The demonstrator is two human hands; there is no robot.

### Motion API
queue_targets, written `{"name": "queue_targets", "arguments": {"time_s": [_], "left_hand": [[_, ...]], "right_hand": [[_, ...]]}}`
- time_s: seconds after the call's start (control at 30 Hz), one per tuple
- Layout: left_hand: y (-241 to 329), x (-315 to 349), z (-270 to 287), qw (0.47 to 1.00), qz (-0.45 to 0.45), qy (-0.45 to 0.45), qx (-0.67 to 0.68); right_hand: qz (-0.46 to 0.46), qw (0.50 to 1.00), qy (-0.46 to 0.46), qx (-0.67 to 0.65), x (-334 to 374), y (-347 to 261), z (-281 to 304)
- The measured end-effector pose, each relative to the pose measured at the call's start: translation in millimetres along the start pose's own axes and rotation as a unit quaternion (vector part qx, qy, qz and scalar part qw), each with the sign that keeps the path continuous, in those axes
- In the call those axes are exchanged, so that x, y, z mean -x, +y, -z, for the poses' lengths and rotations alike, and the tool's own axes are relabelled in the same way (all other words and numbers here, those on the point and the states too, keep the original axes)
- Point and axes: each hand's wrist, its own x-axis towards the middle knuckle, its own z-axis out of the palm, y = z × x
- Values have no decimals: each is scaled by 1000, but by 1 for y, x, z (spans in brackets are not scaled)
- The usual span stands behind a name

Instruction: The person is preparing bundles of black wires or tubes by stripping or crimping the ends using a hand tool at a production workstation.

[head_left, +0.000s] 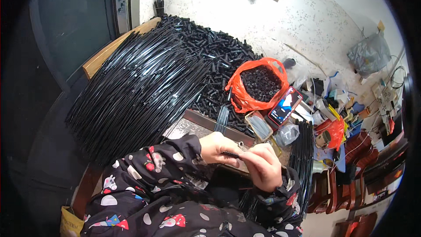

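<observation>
Left hand: the left hand (219,149) is curling its fingers and grasping a small black piece (230,153).
Right hand: the right hand (264,166) is meeting the left, its fingertips coming together at the piece's right end; I cannot tell whether it is gripping too.
Black piece: it is sitting between the two hands, above the near edge of the worktop (179,129), fingers partly hiding it.
Long black rods: a big heap of rods (140,92) is fanning out on the left.
Short black tubes: a loose pile of tubes (219,46) is spreading behind and beside the rods.
Red bag: an open plastic bag (240,98) is holding many small black parts (262,83).
Phone: a phone (285,107) is leaning beside the bag, its screen glowing.
Clear box: a small box (259,126) is lying just left of the phone.
Right side: another bundle of black rods (302,158) is lying beside the right forearm.
Sleeves: black printed sleeves (153,162) are covering both forearms.
</observation>
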Motion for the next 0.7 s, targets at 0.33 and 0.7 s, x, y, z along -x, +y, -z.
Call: {"name": "queue_targets", "arguments": {"time_s": [0.33,0.7], "left_hand": [[-62,52,-50,887,264,-81,-370],[-48,65,-40,876,182,-161,-417]], "right_hand": [[-22,999,-25,24,-15,-7,-3],[-262,951,-33,-158,-17,96,-40]]}}
